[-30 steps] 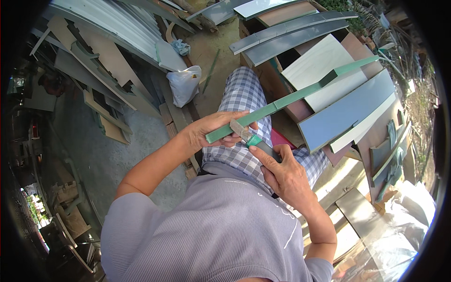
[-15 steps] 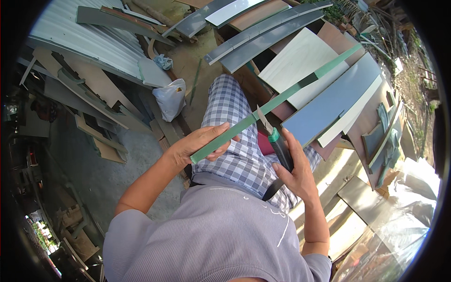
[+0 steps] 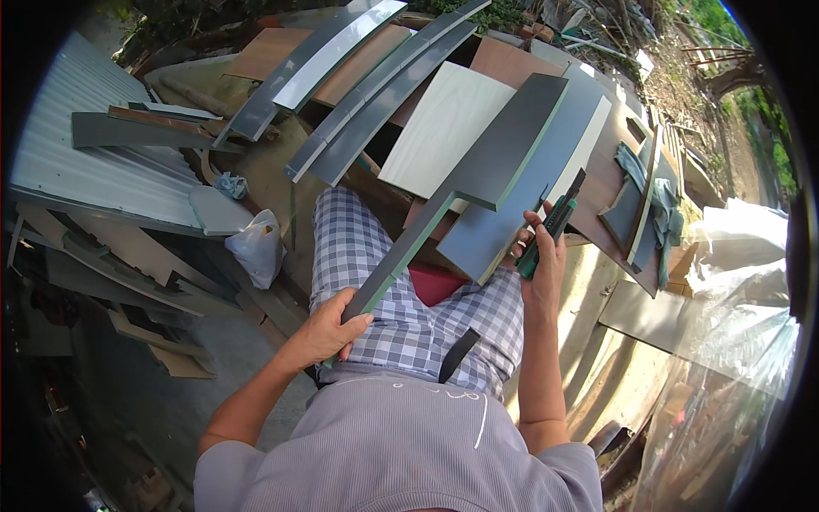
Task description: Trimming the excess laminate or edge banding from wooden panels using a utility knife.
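My left hand [image 3: 329, 331] grips the narrow end of a long grey board [image 3: 499, 141] with green edges. The board runs up and away to the right from my lap. Its far part is much wider, stepping out in an L shape. To the right of the board, my right hand [image 3: 544, 266] is closed around a green and black utility knife [image 3: 556, 224]. The knife points up and away and stands apart from the board. I cannot make out whether its blade touches anything. My checkered trousers [image 3: 367, 247] lie beneath the board.
Several cut panels are stacked ahead, among them a pale board [image 3: 439, 128] and a blue-grey board [image 3: 490, 226]. A white plastic bag [image 3: 258, 250] stands at left, near corrugated sheeting [image 3: 77, 128]. At right are a blue-green cloth [image 3: 664, 218] and clear plastic sheeting [image 3: 738, 282].
The board has turned from edge-on to show its broad grey face. My right hand has drawn the knife away from the green edge, up and to the right. The view has shifted.
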A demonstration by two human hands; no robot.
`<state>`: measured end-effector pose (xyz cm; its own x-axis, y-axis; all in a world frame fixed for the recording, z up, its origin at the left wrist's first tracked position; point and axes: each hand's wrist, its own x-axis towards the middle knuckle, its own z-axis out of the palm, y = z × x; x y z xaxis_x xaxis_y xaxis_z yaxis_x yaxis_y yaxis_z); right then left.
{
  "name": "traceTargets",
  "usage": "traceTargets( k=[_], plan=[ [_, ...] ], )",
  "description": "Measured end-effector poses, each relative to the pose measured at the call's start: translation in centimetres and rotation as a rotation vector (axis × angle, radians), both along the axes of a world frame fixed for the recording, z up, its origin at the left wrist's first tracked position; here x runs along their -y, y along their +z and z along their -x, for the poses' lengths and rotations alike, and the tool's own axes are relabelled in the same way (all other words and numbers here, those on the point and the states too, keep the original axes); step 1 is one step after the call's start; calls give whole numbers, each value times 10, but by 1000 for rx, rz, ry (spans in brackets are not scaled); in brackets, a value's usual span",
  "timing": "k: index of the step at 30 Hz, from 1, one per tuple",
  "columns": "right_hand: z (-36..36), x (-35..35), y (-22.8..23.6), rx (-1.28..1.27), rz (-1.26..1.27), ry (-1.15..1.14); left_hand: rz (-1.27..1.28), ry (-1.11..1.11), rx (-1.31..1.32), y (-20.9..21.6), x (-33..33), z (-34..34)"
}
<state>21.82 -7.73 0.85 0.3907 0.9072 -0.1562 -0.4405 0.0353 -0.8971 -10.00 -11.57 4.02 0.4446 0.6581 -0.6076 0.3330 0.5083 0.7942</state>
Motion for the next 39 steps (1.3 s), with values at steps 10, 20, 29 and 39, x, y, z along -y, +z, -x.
traceTargets(
  k=[10, 20, 29, 39],
  plan=[
    [2, -17, -18, 55, 83, 76, -224, 45, -126, -33, 15, -4],
    [-27, -29, -18, 122, 45, -3, -301, -91, -128, -25, -12, -32],
    [-97, -55, -29, 189, 70, -132, -460, -140, -89, -57, -39, -109],
    [-83, -52, -39, 310, 79, -308, -431, -73, -61, -73, -35, -117]
  ],
)
